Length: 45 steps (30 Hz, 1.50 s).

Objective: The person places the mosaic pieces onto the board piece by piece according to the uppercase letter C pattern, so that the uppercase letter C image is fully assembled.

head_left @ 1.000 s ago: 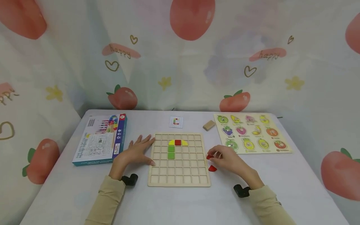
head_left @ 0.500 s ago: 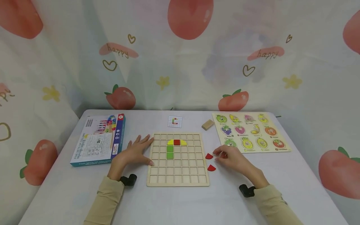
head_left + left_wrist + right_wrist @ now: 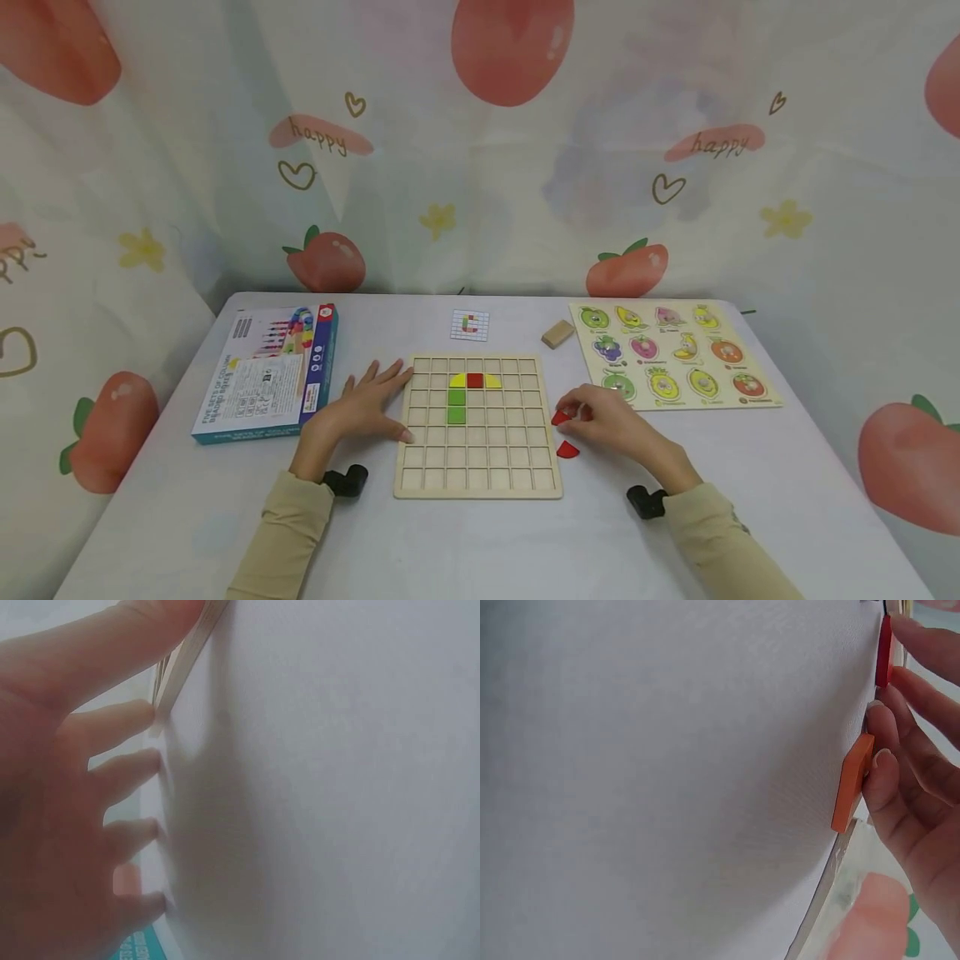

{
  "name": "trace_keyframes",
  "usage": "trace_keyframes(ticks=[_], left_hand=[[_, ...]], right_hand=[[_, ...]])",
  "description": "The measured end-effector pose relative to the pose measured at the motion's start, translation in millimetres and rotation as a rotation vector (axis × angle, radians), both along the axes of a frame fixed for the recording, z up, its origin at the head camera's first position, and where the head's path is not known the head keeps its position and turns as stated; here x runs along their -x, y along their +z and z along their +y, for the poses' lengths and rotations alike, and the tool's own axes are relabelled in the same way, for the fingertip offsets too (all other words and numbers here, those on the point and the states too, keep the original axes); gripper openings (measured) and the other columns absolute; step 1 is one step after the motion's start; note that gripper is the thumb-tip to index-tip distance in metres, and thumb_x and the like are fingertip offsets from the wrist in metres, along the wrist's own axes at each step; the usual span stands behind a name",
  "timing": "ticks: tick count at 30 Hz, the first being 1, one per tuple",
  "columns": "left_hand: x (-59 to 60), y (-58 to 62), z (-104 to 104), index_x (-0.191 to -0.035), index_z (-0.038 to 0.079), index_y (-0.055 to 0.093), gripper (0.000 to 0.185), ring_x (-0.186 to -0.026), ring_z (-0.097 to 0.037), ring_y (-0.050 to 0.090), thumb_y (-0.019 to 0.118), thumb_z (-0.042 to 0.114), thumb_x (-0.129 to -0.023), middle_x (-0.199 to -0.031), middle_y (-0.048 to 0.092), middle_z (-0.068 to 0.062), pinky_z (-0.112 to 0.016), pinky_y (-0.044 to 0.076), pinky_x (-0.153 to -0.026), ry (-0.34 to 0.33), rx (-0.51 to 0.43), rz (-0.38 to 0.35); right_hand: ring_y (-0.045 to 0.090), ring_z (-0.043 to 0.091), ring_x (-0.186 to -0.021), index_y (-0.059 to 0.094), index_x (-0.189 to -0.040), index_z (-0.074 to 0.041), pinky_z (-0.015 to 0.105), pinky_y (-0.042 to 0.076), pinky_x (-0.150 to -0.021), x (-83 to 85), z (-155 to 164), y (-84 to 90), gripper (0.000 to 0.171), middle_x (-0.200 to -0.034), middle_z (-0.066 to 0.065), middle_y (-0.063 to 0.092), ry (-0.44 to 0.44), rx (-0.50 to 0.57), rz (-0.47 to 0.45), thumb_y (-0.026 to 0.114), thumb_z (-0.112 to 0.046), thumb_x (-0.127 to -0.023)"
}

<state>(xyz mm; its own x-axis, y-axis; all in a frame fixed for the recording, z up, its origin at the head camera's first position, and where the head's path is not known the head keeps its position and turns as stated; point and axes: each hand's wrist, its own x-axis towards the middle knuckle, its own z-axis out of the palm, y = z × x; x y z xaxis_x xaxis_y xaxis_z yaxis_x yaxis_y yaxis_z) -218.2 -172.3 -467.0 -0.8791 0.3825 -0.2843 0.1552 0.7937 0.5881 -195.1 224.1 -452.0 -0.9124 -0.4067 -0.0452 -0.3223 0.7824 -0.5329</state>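
Observation:
My left hand (image 3: 362, 407) rests at the left edge of the wooden grid board (image 3: 480, 487) with fingers spread; its thumb lies on the rim. In the board sit two green square tiles (image 3: 457, 405), one red square tile (image 3: 475, 380) and two yellow rounded tiles (image 3: 492, 381). Beyond the board's right edge, my right hand (image 3: 607, 418) pinches a red fan-shaped tile (image 3: 559, 417). A second red fan-shaped tile (image 3: 567, 450) lies just nearer. In the right wrist view, curled fingers meet an orange piece (image 3: 849, 786) close to the table; the hand hides it in the head view.
A small pattern card (image 3: 469, 326) lies behind the board, with a small wooden block (image 3: 557, 334) to its right. At the back right is a fruit puzzle board (image 3: 675, 354). A boxed set (image 3: 262, 375) stands left of the left hand.
Half a second ago my right hand was drawn back to the right, apart from the upper red tile. It has moved left onto that tile again. The left hand stays put.

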Motion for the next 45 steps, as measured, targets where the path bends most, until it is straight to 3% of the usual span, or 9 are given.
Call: trace_keyframes(ticks=[11, 18, 28, 34, 45], left_hand=[[0.5, -2.9, 0.0, -0.163, 0.015, 0.03, 0.108, -0.159, -0.045, -0.004, 0.089, 0.039, -0.077, -0.173, 0.015, -0.011, -0.07, -0.006, -0.123, -0.009, 0.008, 0.01], [-0.6, -0.9, 0.8, -0.163, 0.014, 0.03, 0.107, -0.159, -0.044, -0.004, 0.089, 0.039, -0.077, -0.173, 0.015, -0.012, -0.07, -0.006, -0.123, -0.011, 0.011, 0.009], [-1.0, 1.8, 0.0, -0.163, 0.013, 0.03, 0.107, -0.158, -0.046, -0.004, 0.089, 0.039, -0.078, -0.173, 0.015, -0.014, -0.071, -0.005, -0.123, -0.016, 0.011, 0.004], [-0.1, -0.9, -0.7, -0.164, 0.015, 0.029, 0.108, -0.159, -0.044, -0.005, 0.089, 0.039, -0.078, -0.173, 0.014, -0.012, -0.069, -0.006, -0.123, -0.01, 0.011, 0.004], [1.6, -5.6, -0.9, -0.163, 0.016, 0.03, 0.108, -0.159, -0.043, -0.004, 0.09, 0.039, -0.077, -0.173, 0.015, -0.01, -0.07, -0.007, -0.123, 0.004, 0.0, 0.008]], right_hand=[[0.053, 0.013, -0.076, 0.071, -0.099, -0.007, 0.022, 0.048, -0.066, 3.2, -4.4, -5.1, 0.017, -0.089, 0.0, 0.066, -0.034, -0.017, -0.01, 0.082, -0.008, -0.086], [0.054, 0.011, -0.072, 0.067, -0.093, -0.009, 0.021, 0.048, -0.063, 0.8, -4.9, -3.7, 0.014, -0.079, -0.005, 0.064, -0.033, 0.019, 0.009, 0.08, -0.007, -0.088], [0.06, 0.011, -0.08, 0.072, -0.099, -0.009, 0.022, 0.055, -0.073, -2.5, -6.8, 3.5, 0.011, -0.087, -0.005, 0.069, -0.002, 0.044, 0.02, 0.077, -0.005, -0.09], [0.062, 0.011, -0.084, 0.076, -0.107, -0.011, 0.023, 0.057, -0.078, -3.6, -17.0, 6.0, 0.016, -0.095, -0.004, 0.074, 0.002, 0.072, -0.03, 0.077, -0.009, -0.091], [0.067, 0.01, -0.084, 0.075, -0.099, -0.012, 0.024, 0.059, -0.081, -0.6, -38.9, 4.1, 0.008, -0.093, -0.004, 0.074, 0.045, 0.156, -0.06, 0.076, -0.009, -0.092]])
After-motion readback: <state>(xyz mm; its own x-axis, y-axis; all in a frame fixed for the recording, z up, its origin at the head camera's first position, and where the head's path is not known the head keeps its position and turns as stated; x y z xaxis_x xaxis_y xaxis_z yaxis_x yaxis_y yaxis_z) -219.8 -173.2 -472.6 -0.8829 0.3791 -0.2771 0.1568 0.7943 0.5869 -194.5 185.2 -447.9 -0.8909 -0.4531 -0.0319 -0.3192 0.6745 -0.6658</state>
